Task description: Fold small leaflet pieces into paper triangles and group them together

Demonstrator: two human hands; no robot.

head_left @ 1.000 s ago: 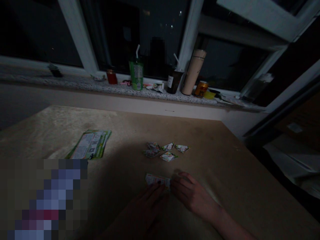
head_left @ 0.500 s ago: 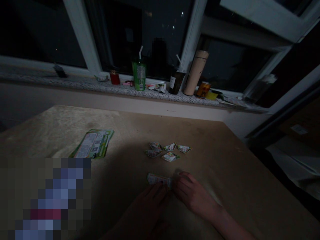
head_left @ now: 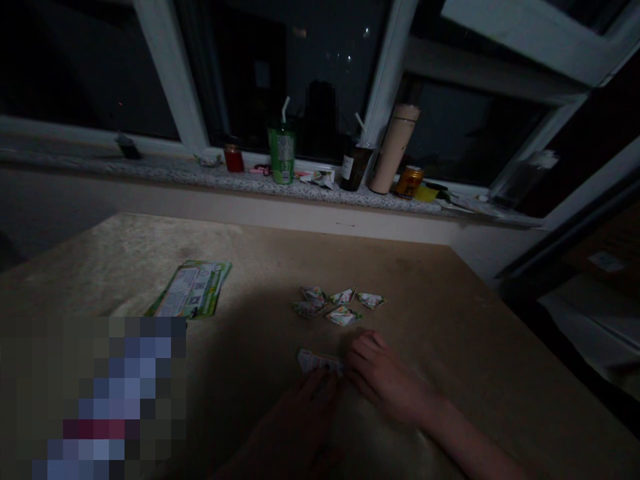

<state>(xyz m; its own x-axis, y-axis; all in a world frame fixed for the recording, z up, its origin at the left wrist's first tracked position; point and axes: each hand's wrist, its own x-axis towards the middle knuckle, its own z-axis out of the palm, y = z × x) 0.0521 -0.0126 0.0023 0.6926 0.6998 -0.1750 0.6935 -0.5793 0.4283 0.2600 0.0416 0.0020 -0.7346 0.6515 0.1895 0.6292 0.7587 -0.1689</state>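
A strip of folded printed paper (head_left: 313, 361) lies on the table in front of me, its left end in view. My left hand (head_left: 303, 410) holds it down, with the fingertips pressed together on its lower edge. At the strip's right end, my right hand (head_left: 377, 367) is closed with curled fingers. Its fingertips are hidden, and the paper's right end disappears beneath them. Beyond both hands sits a group of several small folded paper pieces (head_left: 343, 315), white with green and red print. Deep shadow covers the left hand.
Green printed sheets (head_left: 200, 290) lie stacked on the table (head_left: 410, 280) at left. A blurred-out patch hides the lower left. Along the windowsill (head_left: 310, 190) stand a green cup (head_left: 283, 157), a dark cup (head_left: 354, 170), a tall pinkish flask (head_left: 395, 150), an orange can (head_left: 409, 182) and a red jar (head_left: 233, 160).
My right hand has shifted slightly up and forward at the paper's right end. The left hand remains on the paper. The whole view has moved a little.
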